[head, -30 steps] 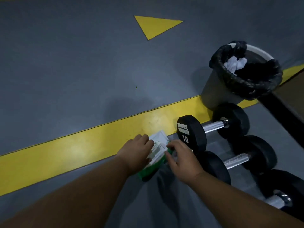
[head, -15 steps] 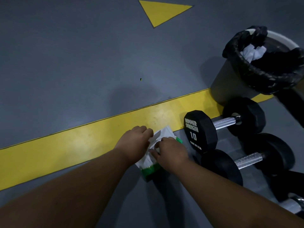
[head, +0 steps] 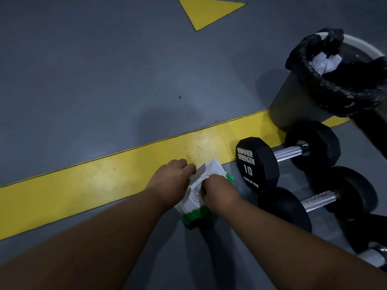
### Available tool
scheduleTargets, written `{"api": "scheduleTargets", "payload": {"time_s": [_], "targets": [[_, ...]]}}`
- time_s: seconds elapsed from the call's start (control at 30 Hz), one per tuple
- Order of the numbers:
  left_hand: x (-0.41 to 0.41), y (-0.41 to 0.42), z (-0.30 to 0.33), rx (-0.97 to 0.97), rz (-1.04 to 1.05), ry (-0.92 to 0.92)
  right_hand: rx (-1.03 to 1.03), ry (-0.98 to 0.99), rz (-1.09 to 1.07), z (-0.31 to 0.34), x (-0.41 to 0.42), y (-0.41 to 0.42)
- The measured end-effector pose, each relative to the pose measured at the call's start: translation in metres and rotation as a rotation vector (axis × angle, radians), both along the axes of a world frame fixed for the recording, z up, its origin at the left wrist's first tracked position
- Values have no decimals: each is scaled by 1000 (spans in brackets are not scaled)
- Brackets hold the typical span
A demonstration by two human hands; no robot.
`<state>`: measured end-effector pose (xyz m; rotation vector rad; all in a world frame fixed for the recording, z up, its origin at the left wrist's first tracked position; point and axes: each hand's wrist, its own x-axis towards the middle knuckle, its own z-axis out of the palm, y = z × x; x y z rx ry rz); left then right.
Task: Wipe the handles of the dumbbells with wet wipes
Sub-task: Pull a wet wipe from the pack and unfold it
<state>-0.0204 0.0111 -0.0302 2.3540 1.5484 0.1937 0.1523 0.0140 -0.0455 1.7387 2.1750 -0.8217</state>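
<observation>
A white and green pack of wet wipes lies on the grey floor at the edge of a yellow stripe. My left hand grips the pack's left side. My right hand pinches at the opening in the middle of the pack; whether a wipe is in its fingers is hidden. To the right lie three black dumbbells: one marked 10 with a bare metal handle, a second with its handle below it, and a third cut off at the frame's right edge.
A grey bin lined with a black bag stands behind the dumbbells, with crumpled white wipes inside. The yellow stripe crosses the floor diagonally. A yellow triangle is painted farther off. A dark bar runs along the right edge.
My right hand has moved from the pack's right edge onto its middle opening. The left hand keeps hold of the pack. The view has shifted slightly.
</observation>
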Motion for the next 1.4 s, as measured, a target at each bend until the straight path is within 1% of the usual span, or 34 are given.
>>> {"api": "scheduleTargets", "payload": {"time_s": [0.23,0.47,0.53,0.67,0.73,0.8,0.83,0.93,1.0,1.07,1.27,1.4], "targets": [[8,1,1,-129,0,161,66,-122,66,4,-12,-6],[12,-1,4,-210,-16,150,16,-156,142,7,-24,-2],[11,1,5,-230,-47,153,2,-155,125,2,-26,-2],[13,3,10,-273,-71,176,-57,-84,16,-5,-23,-1],[14,2,11,-294,-76,251,-78,25,-98,-2,-16,0],[14,2,14,-283,-57,343,-85,185,-236,4,-8,-1],[14,4,14,-266,-47,360,-93,260,-291,6,-6,-2],[20,3,18,-225,-79,391,-215,500,-510,14,-3,-8],[26,1,19,-220,-92,392,-321,705,-725,21,-1,-14],[29,2,18,-215,-80,374,-389,881,-866,32,5,-20],[42,-4,18,-190,-99,373,-305,1098,-944,59,28,-36],[46,-21,9,-36,-191,385,-242,1186,-935,72,52,-41]]}}
